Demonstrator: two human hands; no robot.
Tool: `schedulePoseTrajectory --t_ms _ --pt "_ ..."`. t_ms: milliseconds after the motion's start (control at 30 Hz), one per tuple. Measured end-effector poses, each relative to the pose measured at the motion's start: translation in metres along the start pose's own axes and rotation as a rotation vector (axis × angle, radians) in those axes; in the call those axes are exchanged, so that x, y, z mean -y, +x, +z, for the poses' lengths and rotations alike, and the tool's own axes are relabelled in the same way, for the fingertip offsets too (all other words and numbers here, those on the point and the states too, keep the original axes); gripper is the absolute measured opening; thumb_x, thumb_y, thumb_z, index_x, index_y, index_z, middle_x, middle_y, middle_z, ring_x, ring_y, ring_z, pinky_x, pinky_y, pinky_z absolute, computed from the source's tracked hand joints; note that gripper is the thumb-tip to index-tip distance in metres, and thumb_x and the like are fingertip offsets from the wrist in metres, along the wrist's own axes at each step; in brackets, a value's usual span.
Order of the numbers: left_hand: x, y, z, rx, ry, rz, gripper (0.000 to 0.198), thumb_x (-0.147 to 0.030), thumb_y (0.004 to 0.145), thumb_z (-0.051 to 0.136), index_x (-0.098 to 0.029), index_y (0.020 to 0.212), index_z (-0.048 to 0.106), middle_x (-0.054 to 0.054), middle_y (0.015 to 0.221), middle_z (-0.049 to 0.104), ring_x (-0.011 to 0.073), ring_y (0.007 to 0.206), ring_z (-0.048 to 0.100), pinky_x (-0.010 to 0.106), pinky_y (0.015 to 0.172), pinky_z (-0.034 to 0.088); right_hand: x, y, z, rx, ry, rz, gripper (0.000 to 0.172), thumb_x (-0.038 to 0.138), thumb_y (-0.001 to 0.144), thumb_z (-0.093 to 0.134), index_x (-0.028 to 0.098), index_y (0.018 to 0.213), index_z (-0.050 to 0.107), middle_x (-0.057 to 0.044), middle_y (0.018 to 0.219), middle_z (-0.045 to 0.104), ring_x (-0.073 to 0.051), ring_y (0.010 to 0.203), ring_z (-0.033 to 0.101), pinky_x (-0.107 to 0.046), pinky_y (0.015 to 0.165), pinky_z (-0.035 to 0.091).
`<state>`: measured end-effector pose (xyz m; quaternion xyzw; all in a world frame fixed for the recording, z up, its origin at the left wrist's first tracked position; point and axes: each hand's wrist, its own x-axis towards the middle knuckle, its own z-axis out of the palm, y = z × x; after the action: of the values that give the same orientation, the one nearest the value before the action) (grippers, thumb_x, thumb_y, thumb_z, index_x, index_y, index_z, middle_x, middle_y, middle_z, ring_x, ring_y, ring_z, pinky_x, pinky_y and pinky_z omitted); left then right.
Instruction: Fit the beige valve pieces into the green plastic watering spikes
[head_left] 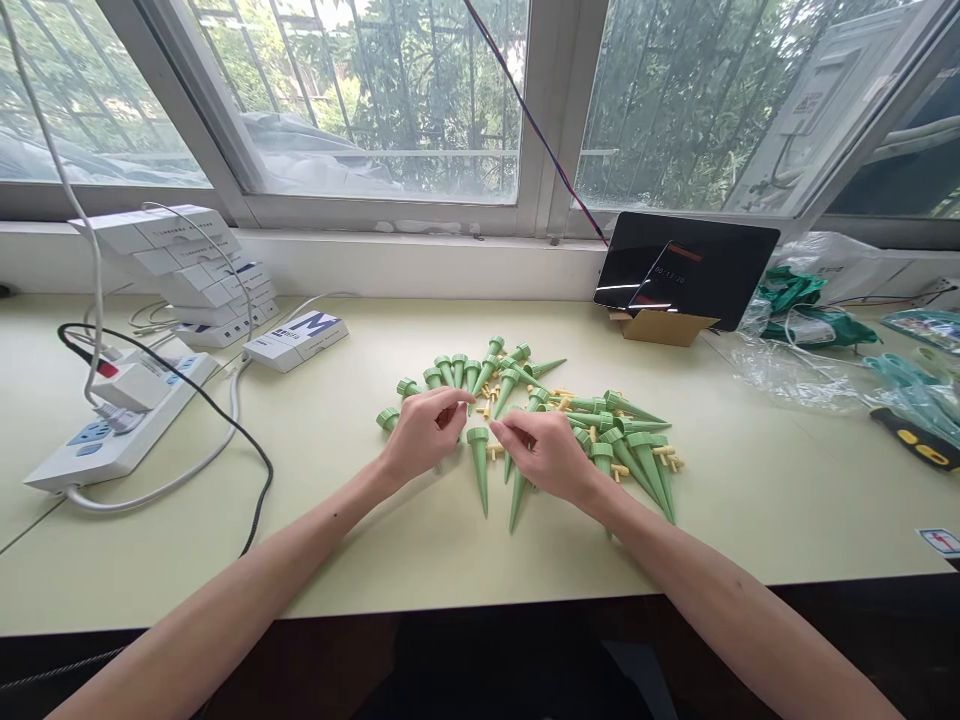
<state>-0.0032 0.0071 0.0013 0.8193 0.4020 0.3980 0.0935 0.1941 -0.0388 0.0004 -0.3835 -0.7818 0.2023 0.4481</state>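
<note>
Green plastic plant-watering spikes (479, 470) with ribbed caps lie spread over the table, along with small yellow valve pieces (491, 392). My left hand (426, 430) hovers at the left part of the spread, thumb and forefinger closed together. Whatever sits between those fingertips is too small or hidden to name. Over the middle of the spikes, my right hand (546, 452) is curled in a pinch, its fingertips facing the left hand's across a small gap. Its contents are likewise hidden. One spike points toward me just below the gap between the hands.
On the left are a white power strip (112, 420) with cables and stacked white boxes (202, 270). A dark tablet (686, 270) leans on a cardboard stand (664, 327) at the back. Clear plastic wrap (795, 372) and a black-and-yellow handled tool (916, 438) lie at right.
</note>
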Motion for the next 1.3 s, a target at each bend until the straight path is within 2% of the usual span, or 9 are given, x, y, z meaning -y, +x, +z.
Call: schedulePoseTrajectory --t_ms 500,733,867,1000,1133,1300 --pt "-0.0011 -0.0002 -0.0004 0.006 -0.004 0.008 0.019 -0.016 0.086 0.052 -0.016 0.085 0.071 -0.002 0.063 0.059 0.0092 0.051 0.045 0.022 0.053 0.040 0.0003 -0.0002 0.0001 0.001 -0.008 -0.009 0.038 0.027 0.097 0.048 0.020 0.063 0.033 0.007 0.052 0.032 -0.008 0.048 0.026 -0.023 0.049 0.023" --pt "-0.0046 0.0008 -0.0044 0.023 -0.014 0.109 0.017 -0.014 0.085 0.054 -0.017 0.089 0.070 0.000 0.070 0.060 0.0099 0.056 0.046 0.023 0.055 0.041 -0.0002 -0.0008 -0.0004 0.009 -0.011 -0.005 0.039 0.028 0.097 0.049 0.020 0.062 0.034 0.006 0.052 0.033 -0.008 0.048 0.026 -0.023 0.049 0.024" --pt "-0.0056 0.0019 -0.0076 0.102 -0.003 0.165 0.014 -0.017 0.087 0.057 -0.017 0.091 0.070 0.003 0.076 0.064 0.0145 0.071 0.055 0.027 0.065 0.046 -0.0010 -0.0010 0.0000 0.012 -0.021 -0.002 0.038 0.028 0.098 0.049 0.019 0.062 0.037 0.006 0.052 0.036 -0.008 0.048 0.028 -0.023 0.049 0.025" --pt "-0.0030 0.0013 -0.0074 0.225 0.052 0.174 0.013 -0.028 0.089 0.060 -0.019 0.088 0.069 0.004 0.078 0.064 0.0187 0.081 0.053 0.030 0.071 0.047 0.0003 -0.0006 -0.0002 0.017 -0.027 0.002 0.037 0.027 0.098 0.048 0.019 0.063 0.040 0.006 0.052 0.037 -0.008 0.048 0.028 -0.023 0.049 0.025" --pt "-0.0011 0.0002 -0.0060 0.297 0.072 0.163 0.021 -0.034 0.091 0.058 -0.018 0.085 0.069 0.005 0.080 0.062 0.0203 0.084 0.050 0.032 0.072 0.047 0.0016 -0.0006 -0.0007 0.027 -0.033 0.006 0.037 0.027 0.097 0.048 0.019 0.062 0.039 0.006 0.053 0.037 -0.008 0.048 0.030 -0.023 0.049 0.026" --pt "-0.0011 -0.0007 -0.0046 0.334 0.072 0.153 0.021 -0.034 0.090 0.059 -0.019 0.081 0.071 0.006 0.080 0.061 0.0209 0.084 0.049 0.034 0.073 0.048 0.0010 -0.0013 0.0001 0.035 -0.048 0.014 0.038 0.027 0.097 0.048 0.019 0.062 0.039 0.006 0.053 0.036 -0.008 0.049 0.029 -0.024 0.050 0.027"
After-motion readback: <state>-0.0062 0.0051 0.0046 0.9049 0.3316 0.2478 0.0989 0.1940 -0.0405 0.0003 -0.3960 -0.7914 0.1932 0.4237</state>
